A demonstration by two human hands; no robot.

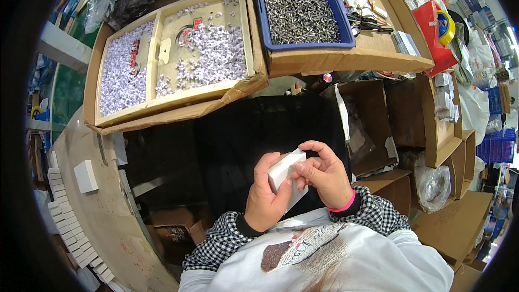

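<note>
In front of my chest, a small white box (282, 170) is held tilted between both hands. My left hand (264, 201) wraps round its near left side, with the thumb pressed along the front. The fingers and thumb of my right hand (327, 177) close on the box's right side and upper end. A lower white part of the box shows beneath the fingers; whether a flap stands open there I cannot tell. A pink band (346, 201) circles my right wrist.
Ahead left stands a divided wooden tray (250, 38) of small white pieces; beside it, a blue bin (347, 37) of small metal pieces. One white box (86, 176) lies on the left tabletop, near rows of white boxes (73, 232). At right are cardboard boxes (411, 109) and a red tape dispenser (436, 41).
</note>
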